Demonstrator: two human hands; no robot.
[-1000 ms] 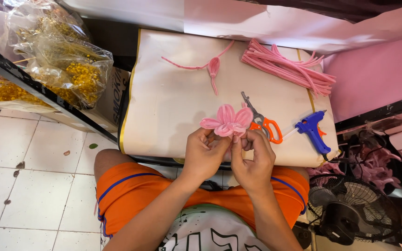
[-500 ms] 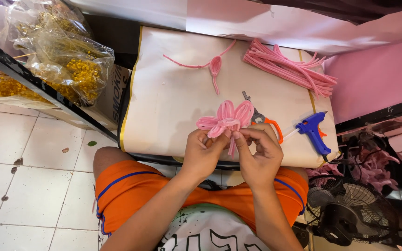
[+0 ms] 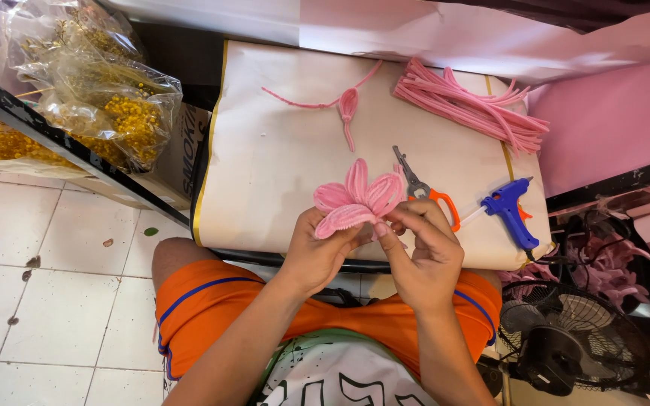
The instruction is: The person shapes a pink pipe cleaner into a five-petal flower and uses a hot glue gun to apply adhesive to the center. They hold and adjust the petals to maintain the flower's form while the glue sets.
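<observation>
- Head view shows two hands meeting over the near edge of a cream work board (image 3: 280, 150) that lies across the person's lap.
- Left hand (image 3: 319, 252) is closed around the bottom of a pink fuzzy flower (image 3: 355, 201) — the petals stick up and fan out above the fingers.
- Right hand (image 3: 424, 252) is curled up too, and its fingertips pinch the flower's right side, just under a petal.
- The flower is held up a little above the board, between both hands, near the board's front edge.
- Just behind the right hand lie scissors (image 3: 424, 188) with orange handles, partly hidden by the fingers.
- A blue glue gun (image 3: 511, 214) lies to the right of the scissors, near the board's corner.
- A bundle of pink fuzzy wires (image 3: 472, 105) sits at the far right of the board.
- One bent pink wire with a loop (image 3: 346, 105) lies alone near the far middle.
- Bags of yellow dried flowers (image 3: 114, 113) sit on the left — off the board.
- A black fan (image 3: 573, 346) stands on the floor at the lower right.
</observation>
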